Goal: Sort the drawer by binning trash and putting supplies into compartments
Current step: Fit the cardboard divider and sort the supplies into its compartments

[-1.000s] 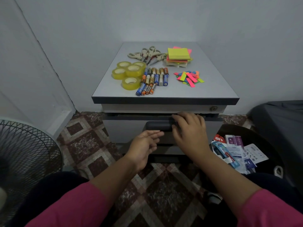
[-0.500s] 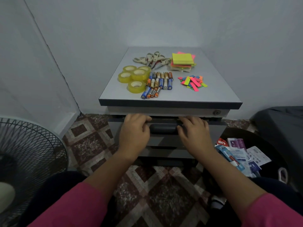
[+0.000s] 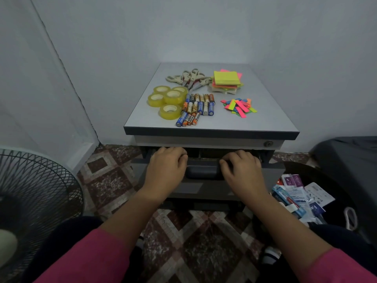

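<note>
Drawer (image 3: 204,176) — centre of frame, under the cabinet top (image 3: 275,119), front edge a crack out; inside not visible. Left hand (image 3: 165,170) curls its fingers over the top lip left of the dark handle (image 3: 202,170); right hand (image 3: 242,172) does the same right of it. Both grip the drawer front.

Risk, judged: uneven pull could skew the drawer on its runners; a jerk could roll the batteries (image 3: 195,109) off the near edge.

Left to right: fan (image 3: 38,190) at lower left; patterned tile floor (image 3: 114,180); on the grey top, tape rolls (image 3: 167,99), scissors (image 3: 189,78), batteries, sticky notes (image 3: 226,80), coloured tabs (image 3: 238,108); dark bin (image 3: 336,180) at lower right holding wrappers (image 3: 295,193). Plain grey walls — tight corner.
</note>
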`<state>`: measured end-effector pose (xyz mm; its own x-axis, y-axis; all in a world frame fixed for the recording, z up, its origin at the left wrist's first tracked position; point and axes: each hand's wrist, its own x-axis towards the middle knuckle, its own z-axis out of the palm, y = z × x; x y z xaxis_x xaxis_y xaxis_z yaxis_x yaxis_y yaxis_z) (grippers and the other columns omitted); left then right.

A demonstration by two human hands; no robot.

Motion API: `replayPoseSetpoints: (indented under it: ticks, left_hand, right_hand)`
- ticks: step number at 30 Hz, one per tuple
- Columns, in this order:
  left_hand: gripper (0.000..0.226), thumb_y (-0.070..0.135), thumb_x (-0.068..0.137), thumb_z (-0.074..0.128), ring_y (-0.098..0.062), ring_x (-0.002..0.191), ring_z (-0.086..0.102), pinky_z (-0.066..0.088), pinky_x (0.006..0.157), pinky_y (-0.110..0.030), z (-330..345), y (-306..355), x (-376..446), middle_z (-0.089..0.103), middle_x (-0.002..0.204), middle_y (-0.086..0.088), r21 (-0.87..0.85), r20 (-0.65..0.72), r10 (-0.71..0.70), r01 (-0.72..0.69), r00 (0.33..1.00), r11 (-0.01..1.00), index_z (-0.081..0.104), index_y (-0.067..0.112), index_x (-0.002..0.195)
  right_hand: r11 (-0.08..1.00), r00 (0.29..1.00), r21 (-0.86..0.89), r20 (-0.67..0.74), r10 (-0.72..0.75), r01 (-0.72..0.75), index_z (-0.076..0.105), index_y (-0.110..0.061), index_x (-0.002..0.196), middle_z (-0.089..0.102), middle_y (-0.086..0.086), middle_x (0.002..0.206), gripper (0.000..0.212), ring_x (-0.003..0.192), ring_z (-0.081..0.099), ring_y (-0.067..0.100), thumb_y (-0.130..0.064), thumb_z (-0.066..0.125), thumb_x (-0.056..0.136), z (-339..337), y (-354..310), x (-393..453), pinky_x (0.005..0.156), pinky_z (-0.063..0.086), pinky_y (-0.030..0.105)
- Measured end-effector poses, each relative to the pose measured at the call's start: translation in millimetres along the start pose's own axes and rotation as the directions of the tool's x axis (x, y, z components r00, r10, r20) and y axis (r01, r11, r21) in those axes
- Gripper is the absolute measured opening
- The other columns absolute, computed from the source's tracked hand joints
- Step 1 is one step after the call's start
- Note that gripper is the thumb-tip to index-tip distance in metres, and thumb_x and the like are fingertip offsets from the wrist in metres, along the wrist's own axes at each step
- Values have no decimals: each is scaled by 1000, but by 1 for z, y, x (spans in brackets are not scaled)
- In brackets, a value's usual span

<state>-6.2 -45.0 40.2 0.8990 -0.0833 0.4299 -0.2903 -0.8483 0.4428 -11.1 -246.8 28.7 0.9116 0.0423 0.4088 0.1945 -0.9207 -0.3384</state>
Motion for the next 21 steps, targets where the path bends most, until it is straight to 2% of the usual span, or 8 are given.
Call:
replayPoseSetpoints:
  ticks: [4, 8, 12, 16, 21]
  left_hand:
    - [15, 23, 95, 53, -14, 72, 56, 44, 79, -36, -7, 3, -3, 59, 73, 9, -12, -30, -1, 1, 1000, 1000, 67, 18, 91]
    - [17, 26, 96, 50, -9, 67, 57, 47, 71, -30, -13, 6, -8, 60, 70, 9, -45, 45, -35, 37, 998, 998, 66, 21, 94]
    - [19, 23, 95, 51, -13, 84, 57, 47, 75, -33, -16, 6, -10, 66, 87, 3, 34, 62, 31, -33, 998, 999, 70, 17, 94]
    - [20, 26, 96, 49, -10, 75, 59, 42, 64, -27, -20, 5, -13, 66, 83, 5, 47, 176, -42, 34, 984, 998, 68, 21, 95]
    - [21, 29, 96, 48, -10, 74, 59, 47, 65, -26, -25, 7, -12, 65, 80, 7, 62, 218, -82, 70, 972, 996, 67, 23, 96]
  right_hand:
    - [999, 1000, -37, -7, -23, 23, 65, -18, 84, 60, -3, 83, 22, 83, 55, 18, -32, 52, 94, -7, -2, -10, 86, 34, 37]
    - [999, 999, -8, -10, -46, 46, 52, -23, 64, 48, -10, 64, 32, 64, 47, 13, -35, 54, 93, -15, -7, -18, 77, 40, 37]
    - [998, 996, 10, 67, -58, 57, 65, -20, 83, 54, -9, 77, 20, 73, 50, 12, -34, 55, 92, -21, -8, -21, 79, 42, 35]
    - [999, 978, -50, 209, -8, 19, 65, -19, 83, 40, -12, 69, 29, 69, 43, 10, -38, 46, 96, -26, -8, -22, 70, 34, 28]
    - [998, 959, -69, 280, 34, -15, 63, -19, 85, 51, -5, 80, 31, 76, 51, 13, -40, 43, 97, -32, -14, -21, 71, 41, 30]
